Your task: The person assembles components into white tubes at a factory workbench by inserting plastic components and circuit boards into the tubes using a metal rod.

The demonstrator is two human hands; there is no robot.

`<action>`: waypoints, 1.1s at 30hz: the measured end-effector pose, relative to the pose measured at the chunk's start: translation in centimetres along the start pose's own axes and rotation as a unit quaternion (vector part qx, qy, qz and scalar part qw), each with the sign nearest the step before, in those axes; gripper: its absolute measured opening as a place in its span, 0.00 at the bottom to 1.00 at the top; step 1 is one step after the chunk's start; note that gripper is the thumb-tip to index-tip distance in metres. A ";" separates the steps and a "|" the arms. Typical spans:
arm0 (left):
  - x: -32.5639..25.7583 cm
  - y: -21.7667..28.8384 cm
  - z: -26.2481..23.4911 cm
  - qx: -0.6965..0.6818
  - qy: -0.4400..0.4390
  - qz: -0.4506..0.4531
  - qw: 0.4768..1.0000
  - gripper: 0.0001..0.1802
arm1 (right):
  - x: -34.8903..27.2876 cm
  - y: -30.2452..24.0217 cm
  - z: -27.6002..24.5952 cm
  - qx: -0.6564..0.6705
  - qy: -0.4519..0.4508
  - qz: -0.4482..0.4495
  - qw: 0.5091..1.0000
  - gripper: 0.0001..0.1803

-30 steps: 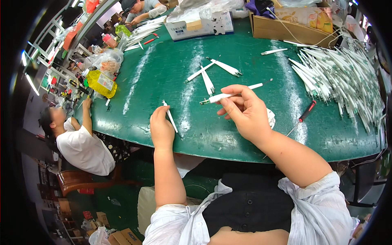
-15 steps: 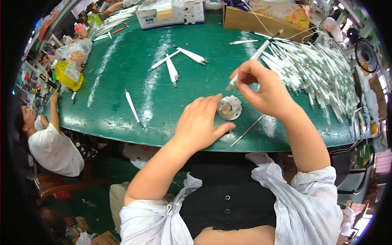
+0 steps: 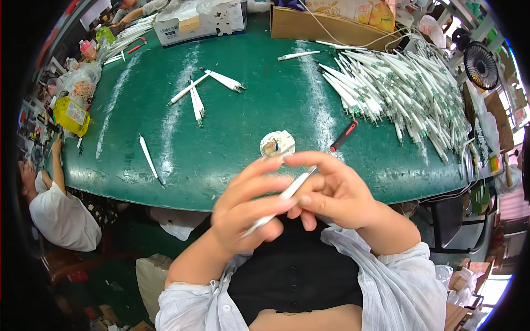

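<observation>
A slim white tapered stick (image 3: 292, 188) slants in front of my body, held between both hands. My left hand (image 3: 248, 201) has its fingers curled round the lower part, slightly smeared by motion. My right hand (image 3: 339, 193) pinches near the upper end, where a thin dark tip shows. Just beyond my fingers sits a small round white dish (image 3: 284, 140) with something brownish and blue inside. A screwdriver (image 3: 345, 135) with a red and black handle lies on the table, its shaft running behind my right hand.
A big pile of similar white sticks (image 3: 397, 91) covers the right side of the green table (image 3: 232, 154). Several more lie scattered at left. Cartons (image 3: 199, 25) stand along the back, a yellow bottle (image 3: 72, 116) at far left, a fan (image 3: 480, 65) at right. Another person (image 3: 61, 212) sits at left.
My right hand has brought the white stick down and toward me. My left hand has left the table beside the dish and taken hold of the stick. The screwdriver's handle has come into view.
</observation>
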State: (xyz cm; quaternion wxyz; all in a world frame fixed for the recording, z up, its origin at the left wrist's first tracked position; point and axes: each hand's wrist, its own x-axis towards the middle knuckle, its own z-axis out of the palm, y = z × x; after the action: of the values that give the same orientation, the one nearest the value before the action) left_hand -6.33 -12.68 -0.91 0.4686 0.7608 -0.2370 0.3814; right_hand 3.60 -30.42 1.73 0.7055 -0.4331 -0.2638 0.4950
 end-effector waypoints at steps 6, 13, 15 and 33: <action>-4.2 6.2 -2.8 -0.039 0.148 -0.204 0.967 0.22 | -0.5 -0.4 -5.7 -0.750 0.084 -0.206 0.623 0.21; -7.6 5.5 -2.2 -0.199 0.158 -0.513 0.820 0.19 | -1.0 1.2 -5.7 -0.765 0.077 -0.282 0.574 0.07; -8.2 6.3 -1.9 -0.184 0.148 -0.524 0.818 0.18 | -2.9 1.0 -3.0 -0.754 0.052 -0.271 0.597 0.08; -9.6 9.7 -2.0 -0.022 0.012 -0.476 0.879 0.16 | -7.9 5.0 4.7 -0.731 -0.005 -0.148 0.666 0.33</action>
State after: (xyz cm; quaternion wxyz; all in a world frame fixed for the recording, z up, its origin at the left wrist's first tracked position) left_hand -19.73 -15.24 -2.93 0.6134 0.7665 0.1507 0.1162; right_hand -5.39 -35.43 0.10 0.2257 -0.7623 -0.6055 0.0349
